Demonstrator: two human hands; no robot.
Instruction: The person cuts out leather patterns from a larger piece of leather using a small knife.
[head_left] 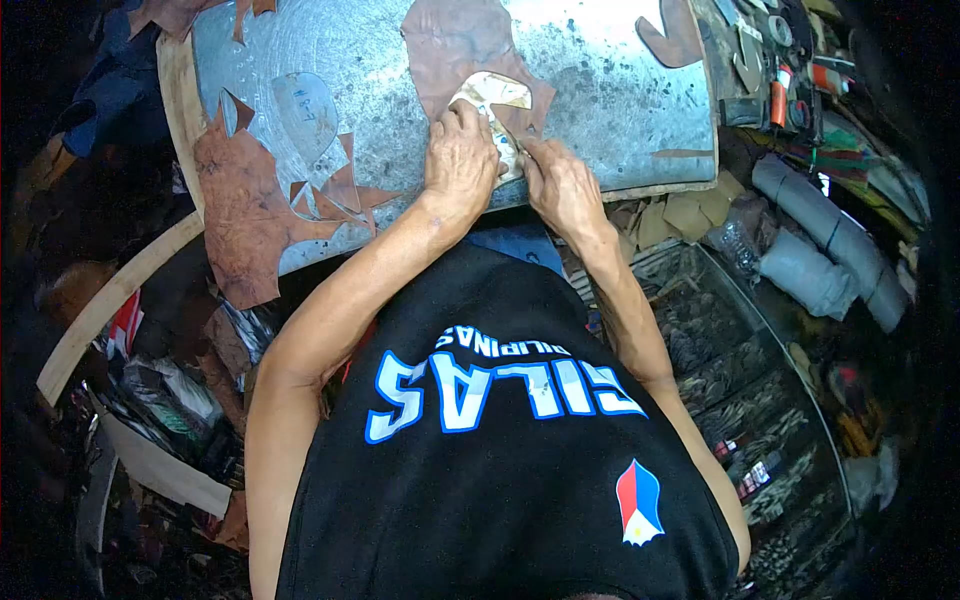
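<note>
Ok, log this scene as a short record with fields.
surface: metal sheet
left hand: pressing a pale pattern flat
right hand: at the pattern's lower edge, fingers curled; any tool is hidden
under pattern: brown leather
left of hands: leather scraps, clear template
right edge: cluttered tools

Scuffed metal board (610, 90); leather sheet (455, 45), brown scraps (245, 205) on it.
</note>
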